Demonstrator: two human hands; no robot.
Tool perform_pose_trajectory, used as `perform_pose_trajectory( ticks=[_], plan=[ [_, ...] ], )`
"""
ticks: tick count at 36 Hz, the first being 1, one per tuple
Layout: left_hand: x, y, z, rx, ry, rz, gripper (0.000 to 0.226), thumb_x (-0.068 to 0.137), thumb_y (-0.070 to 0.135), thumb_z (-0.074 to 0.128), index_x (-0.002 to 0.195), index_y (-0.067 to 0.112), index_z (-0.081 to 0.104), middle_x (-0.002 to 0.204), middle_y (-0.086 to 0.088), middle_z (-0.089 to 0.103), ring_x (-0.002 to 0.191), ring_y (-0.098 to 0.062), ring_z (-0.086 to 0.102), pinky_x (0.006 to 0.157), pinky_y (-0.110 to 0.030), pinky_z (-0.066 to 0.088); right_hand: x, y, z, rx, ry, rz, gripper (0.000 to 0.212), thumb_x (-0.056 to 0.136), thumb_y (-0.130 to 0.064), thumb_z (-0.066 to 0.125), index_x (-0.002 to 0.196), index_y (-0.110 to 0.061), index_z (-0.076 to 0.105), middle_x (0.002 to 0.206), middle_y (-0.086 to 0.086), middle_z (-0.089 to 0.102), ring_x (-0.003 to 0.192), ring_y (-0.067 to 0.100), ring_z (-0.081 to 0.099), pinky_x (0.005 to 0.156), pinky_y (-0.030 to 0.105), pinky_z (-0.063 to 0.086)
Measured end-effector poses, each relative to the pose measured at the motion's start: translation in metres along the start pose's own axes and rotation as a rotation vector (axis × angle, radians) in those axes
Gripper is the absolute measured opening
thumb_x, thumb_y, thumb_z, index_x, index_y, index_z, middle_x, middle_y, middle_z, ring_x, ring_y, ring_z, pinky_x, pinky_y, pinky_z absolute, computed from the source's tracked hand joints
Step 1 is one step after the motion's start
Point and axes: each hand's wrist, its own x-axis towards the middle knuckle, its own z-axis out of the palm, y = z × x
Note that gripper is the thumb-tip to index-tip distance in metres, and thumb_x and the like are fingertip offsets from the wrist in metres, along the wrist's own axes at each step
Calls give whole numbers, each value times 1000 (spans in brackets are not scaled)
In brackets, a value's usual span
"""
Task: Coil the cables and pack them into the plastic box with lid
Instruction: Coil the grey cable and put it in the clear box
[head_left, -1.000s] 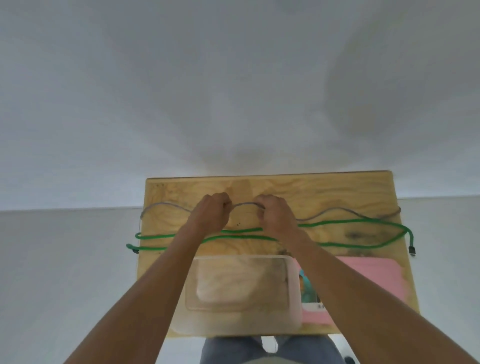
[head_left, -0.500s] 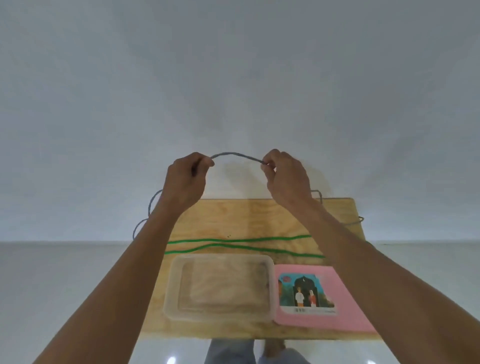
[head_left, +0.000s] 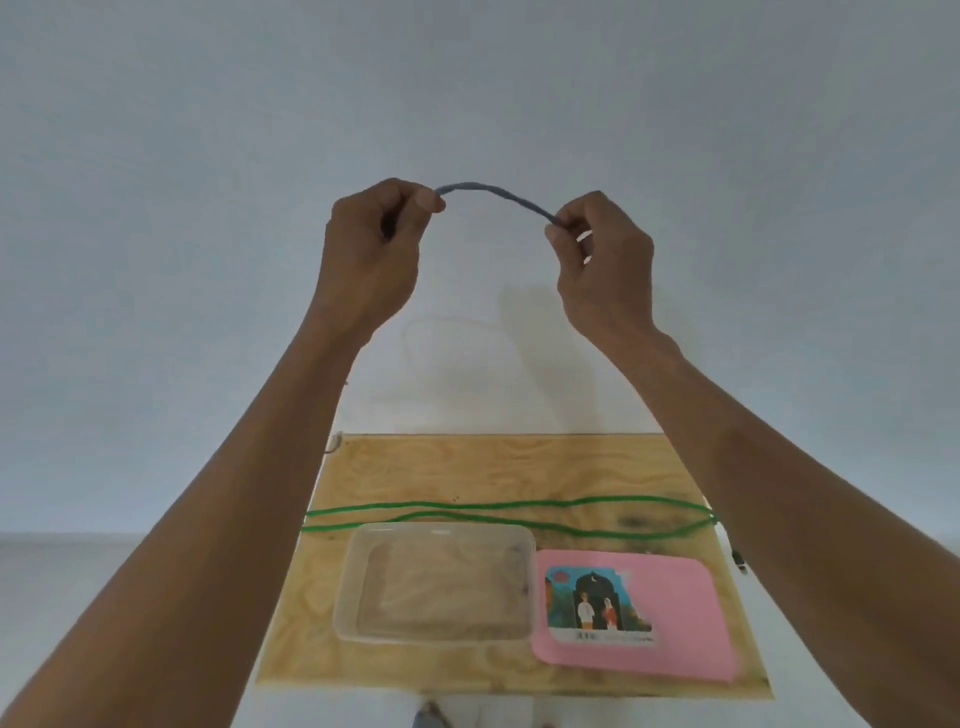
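Grey cable (head_left: 493, 193) runs left to right in a shallow arch, held up high in front of the wall, well above the surface (head_left: 467, 467). Left hand (head_left: 371, 249) pinches one end of the arch, right hand (head_left: 602, 260) the other; where the rest of it hangs I can't really make out. Green cable (head_left: 509, 512) lies lengthwise across the surface, just behind the clear plastic box (head_left: 436, 587) and pink lid (head_left: 675, 608).

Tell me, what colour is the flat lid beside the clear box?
Pink plastic lid, with a picture sticker; head view.
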Motion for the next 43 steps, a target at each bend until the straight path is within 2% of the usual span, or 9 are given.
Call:
perform_pose_trajectory(
  ticks=[7, 10, 14, 21, 26, 30, 33, 39, 43],
  plan=[
    [-22, -13, 66, -46, -277, -114, 20, 100, 25, 59, 94, 15, 75, 66, 7, 62, 60, -8, 57, 64, -24, 50, -8, 45, -31, -524, -341, 235, 11, 96, -7, 53, 103, -12, 59, 99, 12, 64, 81, 31, 59, 66, 35, 48],
    [-41, -24, 95, -67, -405, -208, 18, 100, 18, 58, 96, 8, 73, 77, -5, 69, 66, -13, 66, 63, -11, 49, -21, 51, -40, -649, -305, 273, 23, 94, 2, 44, 107, -11, 58, 104, 13, 58, 75, 29, 49, 63, 33, 38],
    [-50, -31, 115, -137, -470, -244, 18, 101, 13, 55, 99, 4, 70, 87, -14, 73, 81, -26, 74, 76, -24, 55, -17, 37, -49, -626, -19, 148, 29, 91, 7, 47, 104, -14, 62, 106, 10, 54, 68, 30, 53, 58, 30, 35],
    [-21, -10, 104, -270, -319, -135, 21, 105, 13, 43, 107, 5, 63, 88, -12, 75, 83, -15, 74, 77, -31, 55, 19, -14, -41, -502, 320, -197, 21, 90, 2, 63, 98, -16, 72, 94, 8, 61, 67, 20, 60, 48, 21, 36],
    [-1, 2, 75, -298, -223, -95, 22, 106, 13, 43, 110, 3, 61, 90, -12, 74, 89, -18, 74, 89, -43, 56, 34, -31, -31, -269, 405, -266, 15, 94, -9, 60, 95, -10, 74, 92, 11, 63, 72, 18, 62, 58, 20, 43],
    [-4, 0, 70, -319, -269, -170, 21, 107, 13, 42, 111, 3, 61, 91, -10, 75, 93, -19, 75, 95, -52, 55, 46, -37, -20, -175, 289, -248, 14, 93, -11, 62, 96, -10, 76, 91, 9, 64, 76, 9, 60, 65, 8, 40],
    [-9, -1, 70, -401, -229, -215, 21, 107, 13, 41, 111, 1, 58, 96, -14, 75, 98, -20, 74, 99, -49, 54, 52, -47, -12, -70, 278, -301, 12, 89, -5, 67, 93, -8, 77, 88, 10, 64, 77, -2, 52, 66, 5, 39],
    [14, 23, 55, -520, -134, -73, 16, 107, 14, 45, 105, 3, 56, 95, -12, 73, 99, -24, 73, 95, -42, 57, 87, -105, -10, 100, 429, -555, 11, 81, 11, 67, 78, 1, 72, 86, 10, 63, 79, 10, 61, 66, 14, 50],
    [31, 36, 51, -514, -105, -61, 21, 107, 13, 44, 110, -2, 57, 103, -15, 73, 96, -22, 74, 94, -42, 58, 105, -127, 1, 75, 433, -532, 15, 77, 10, 66, 79, -3, 72, 83, 11, 67, 76, 10, 62, 65, 13, 51]
  ],
)
